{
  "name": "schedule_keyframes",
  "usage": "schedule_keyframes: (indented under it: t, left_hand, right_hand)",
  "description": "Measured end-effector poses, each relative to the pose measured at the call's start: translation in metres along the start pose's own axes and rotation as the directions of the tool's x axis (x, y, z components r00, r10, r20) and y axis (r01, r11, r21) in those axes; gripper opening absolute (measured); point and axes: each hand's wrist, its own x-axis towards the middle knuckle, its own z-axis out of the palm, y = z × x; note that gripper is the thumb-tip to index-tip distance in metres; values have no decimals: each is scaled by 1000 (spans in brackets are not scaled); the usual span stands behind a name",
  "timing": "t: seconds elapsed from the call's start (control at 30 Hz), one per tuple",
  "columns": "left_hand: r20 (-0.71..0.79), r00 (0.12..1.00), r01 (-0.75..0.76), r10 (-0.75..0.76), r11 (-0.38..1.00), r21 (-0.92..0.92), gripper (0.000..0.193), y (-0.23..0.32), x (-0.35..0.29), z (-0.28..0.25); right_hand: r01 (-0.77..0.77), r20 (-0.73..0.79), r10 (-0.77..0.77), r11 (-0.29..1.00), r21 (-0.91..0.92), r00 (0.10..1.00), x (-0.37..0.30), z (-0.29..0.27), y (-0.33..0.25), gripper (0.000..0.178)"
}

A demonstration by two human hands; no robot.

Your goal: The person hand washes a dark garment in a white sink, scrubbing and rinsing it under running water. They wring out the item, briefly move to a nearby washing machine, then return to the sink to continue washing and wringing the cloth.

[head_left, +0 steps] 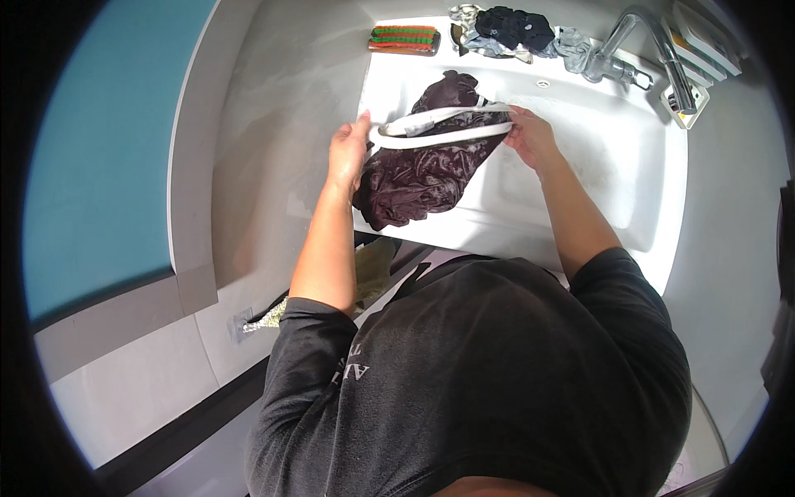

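A wet, dark maroon garment (pixel 418 182) with a white waistband (pixel 439 141) is stretched out over the left side of the white sink (pixel 596 195). The band forms a long, narrow loop between my two hands. My left hand (pixel 349 151) is closed on the garment's left edge, by the end of the band; its fingers are partly hidden. At the other end, my right hand (pixel 532 139) pinches the band between thumb and fingers. Whitish streaks, perhaps suds, lie on the dark fabric, which hangs in folds toward me.
A brush (pixel 404 39) with green and orange bristles lies on the sink's back left ledge. Beside it are bunched dark and light clothes (pixel 513 31). A chrome faucet (pixel 633 50) rises at the back right, near a small white holder (pixel 689 103). A grey wall (pixel 273 124) borders the left.
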Motion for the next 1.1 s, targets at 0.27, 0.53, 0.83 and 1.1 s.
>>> schedule_keyframes:
  t: [0.27, 0.53, 0.83, 1.1]
  left_hand:
    - [75, 995, 33, -60, 947, 321, 16, -12, -2, -18]
    - [107, 993, -48, 57, 995, -85, 13, -18, -4, -14]
    - [-147, 962, -253, 230, 954, -164, 15, -9, -5, -3]
    - [-105, 923, -380, 370, 919, -102, 17, -11, -10, 5]
  right_hand:
    - [273, 253, -110, 506, -818, 961, -12, 20, -10, 24]
    - [377, 356, -566, -84, -922, 744, 4, 36, -19, 38]
    - [344, 356, -190, 828, -442, 915, 1, 72, -16, 47]
    - [244, 236, -152, 866, -437, 960, -26, 63, -47, 68]
